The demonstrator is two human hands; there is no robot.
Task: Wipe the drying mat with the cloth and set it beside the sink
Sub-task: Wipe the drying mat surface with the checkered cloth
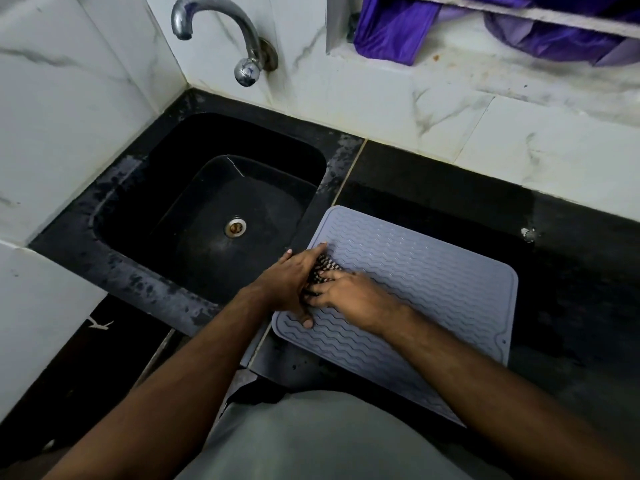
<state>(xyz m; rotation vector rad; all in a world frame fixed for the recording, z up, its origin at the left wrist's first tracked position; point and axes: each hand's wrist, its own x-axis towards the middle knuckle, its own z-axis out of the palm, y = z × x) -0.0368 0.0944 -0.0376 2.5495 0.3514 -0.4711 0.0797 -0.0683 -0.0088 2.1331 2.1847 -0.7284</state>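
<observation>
Both hands work at one spot on the drying mat point(426, 282); I take the sink point(145, 168) as my landmark throughout. I find the grey, wave-ribbed mat lying flat on the black counter point(571, 271) immediately right of the sink, its left edge at the sink's rim; one rear corner points toward the sink's back right corner. My left hand point(287, 282) rests on the mat's sink-side edge, fingers pressed together and extended, the thumb laid on the mat nearer me; my right hand point(349, 296) lies just right of it, fingers curled down onto a dark checked cloth point(323, 268); the cloth is bunched between the two hands, touching both, on the part of the mat nearest the sink. I cannot tell how firmly either hand grips it. A chrome tap point(221, 32) juts from the marbled wall tiles behind the sink; purple fabric point(398, 29) hangs in a recess well right of that tap.
</observation>
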